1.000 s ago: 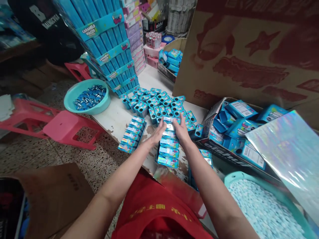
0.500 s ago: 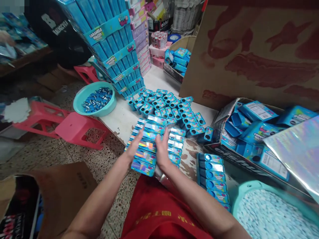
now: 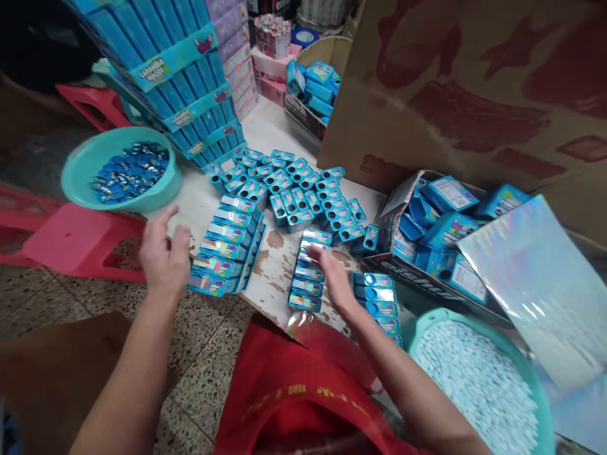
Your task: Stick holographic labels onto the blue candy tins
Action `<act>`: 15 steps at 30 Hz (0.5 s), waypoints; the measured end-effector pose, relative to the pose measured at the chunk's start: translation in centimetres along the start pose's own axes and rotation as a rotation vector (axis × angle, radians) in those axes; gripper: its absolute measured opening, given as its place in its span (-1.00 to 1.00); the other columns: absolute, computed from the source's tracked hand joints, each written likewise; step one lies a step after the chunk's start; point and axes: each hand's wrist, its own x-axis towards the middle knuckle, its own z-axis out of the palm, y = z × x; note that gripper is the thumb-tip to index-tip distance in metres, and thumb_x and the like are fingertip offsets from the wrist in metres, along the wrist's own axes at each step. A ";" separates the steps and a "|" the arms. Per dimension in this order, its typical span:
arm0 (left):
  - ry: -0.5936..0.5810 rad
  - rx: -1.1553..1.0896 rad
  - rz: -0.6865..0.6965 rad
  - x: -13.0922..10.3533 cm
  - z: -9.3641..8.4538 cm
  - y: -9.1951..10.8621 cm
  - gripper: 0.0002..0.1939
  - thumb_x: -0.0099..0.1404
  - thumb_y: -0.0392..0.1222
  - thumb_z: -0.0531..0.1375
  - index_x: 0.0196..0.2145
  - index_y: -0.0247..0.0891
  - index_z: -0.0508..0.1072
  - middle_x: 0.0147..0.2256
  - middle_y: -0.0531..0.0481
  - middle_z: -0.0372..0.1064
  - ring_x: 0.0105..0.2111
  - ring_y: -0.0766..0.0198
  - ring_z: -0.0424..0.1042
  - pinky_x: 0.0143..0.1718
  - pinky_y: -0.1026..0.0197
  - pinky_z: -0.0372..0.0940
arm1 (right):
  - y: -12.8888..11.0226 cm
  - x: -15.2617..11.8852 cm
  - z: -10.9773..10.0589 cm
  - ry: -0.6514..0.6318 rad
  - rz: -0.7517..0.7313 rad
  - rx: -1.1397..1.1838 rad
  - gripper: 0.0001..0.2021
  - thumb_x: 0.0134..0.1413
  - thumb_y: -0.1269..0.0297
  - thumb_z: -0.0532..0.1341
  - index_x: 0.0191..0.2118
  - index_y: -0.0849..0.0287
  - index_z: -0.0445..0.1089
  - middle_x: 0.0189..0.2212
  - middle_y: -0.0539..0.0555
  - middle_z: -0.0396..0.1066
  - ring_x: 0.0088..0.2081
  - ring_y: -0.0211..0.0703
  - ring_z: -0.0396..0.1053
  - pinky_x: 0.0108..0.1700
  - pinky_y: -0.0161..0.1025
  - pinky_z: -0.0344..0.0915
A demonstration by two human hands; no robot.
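Observation:
My left hand (image 3: 167, 248) hangs in the air over the table's left edge, fingers apart and holding nothing. Right beside it, a row of blue boxes with shiny tops (image 3: 224, 242) stands on the worn white table (image 3: 272, 268). My right hand (image 3: 334, 275) is at the right side of a shorter column of blue boxes (image 3: 307, 284), its fingers stretched over them; whether they touch is unclear. Further right stands another column of blue boxes with round holes (image 3: 380, 304). Many small blue boxes with dark holes (image 3: 296, 189) stand loosely grouped behind.
A teal basin of wrapped candies (image 3: 130, 174) is at the left, by a tall stack of blue cartons (image 3: 175, 82). A basin of pale blue pieces (image 3: 478, 379) stands at the right, below an open box of blue packs (image 3: 446, 234). Red stools (image 3: 71, 240) stand left.
My hands have moved apart. The block of boxes between them is let go and stands at the left of the table. My right hand is now by the middle column. The view has shifted.

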 end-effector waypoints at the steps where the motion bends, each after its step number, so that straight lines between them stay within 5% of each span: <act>1: 0.084 0.026 0.081 -1.3 -0.3 1.2 -0.56 0.31 0.02 0.04 0.05 -0.28 0.32 0.03 -0.12 0.29 0.04 0.11 0.26 0.12 -0.04 0.14 | 0.2 -1.7 -2.8 0.123 0.046 -0.033 -0.50 0.10 -0.14 0.04 -0.01 0.10 0.36 0.00 0.11 0.38 0.04 0.02 0.30 0.11 0.04 0.17; 3: -0.038 -0.063 0.202 -4.7 0.3 3.8 -0.67 0.29 -0.09 0.07 -0.04 -0.27 0.38 -0.07 -0.09 0.36 -0.03 0.16 0.32 0.06 0.02 0.22 | 0.6 -5.3 -7.2 0.308 0.086 -0.122 -0.54 0.06 -0.09 0.12 -0.06 0.12 0.39 -0.06 0.12 0.42 -0.03 0.01 0.35 0.05 0.01 0.23; 5: -0.350 -0.232 0.255 -8.5 2.4 6.2 -0.76 0.27 -0.11 0.10 -0.15 -0.22 0.44 -0.17 -0.05 0.43 -0.08 0.19 0.37 0.02 0.09 0.27 | 1.2 -8.6 -10.1 0.460 0.111 -0.197 -0.55 0.04 -0.08 0.13 -0.07 0.14 0.39 -0.09 0.14 0.43 -0.08 0.00 0.38 0.01 0.00 0.25; 8: -0.939 -0.465 -0.008 -14.1 7.4 8.9 -0.61 0.29 -0.01 0.05 0.02 -0.17 0.37 0.01 -0.08 0.36 0.01 0.16 0.34 0.05 0.10 0.26 | 2.4 -11.9 -12.2 0.666 0.174 -0.342 -0.46 0.01 -0.13 0.09 -0.05 0.20 0.38 -0.07 0.19 0.42 -0.05 0.03 0.35 0.03 0.01 0.22; 10: -1.200 -0.580 -0.264 -17.0 10.9 10.1 -0.44 0.29 0.09 0.02 0.18 -0.15 0.18 0.18 -0.09 0.16 0.15 0.12 0.20 0.14 0.06 0.16 | 3.3 -12.9 -12.8 0.734 0.241 -0.403 -0.36 -0.01 -0.19 0.05 -0.01 0.25 0.36 -0.02 0.24 0.38 0.02 0.07 0.31 0.08 0.03 0.17; 12: -1.305 -0.629 -0.504 -19.2 14.1 11.2 -0.34 0.28 0.17 -0.03 0.25 -0.16 0.04 0.27 -0.05 -0.05 0.25 0.14 -0.03 0.24 0.05 -0.03 | 4.2 -12.9 -13.2 0.741 0.301 -0.426 -0.28 -0.01 -0.23 0.00 0.05 0.29 0.32 0.06 0.27 0.31 0.09 0.09 0.24 0.13 0.02 0.12; 15: -1.273 -0.621 -0.787 -21.3 18.0 12.5 -0.25 0.28 0.24 -0.11 0.29 -0.23 -0.10 0.31 -0.01 -0.31 0.30 0.22 -0.28 0.29 0.10 -0.22 | 5.3 -11.7 -13.6 0.674 0.306 -0.439 -0.28 0.02 -0.23 -0.03 0.07 0.29 0.32 0.05 0.27 0.32 0.11 0.11 0.23 0.12 0.00 0.14</act>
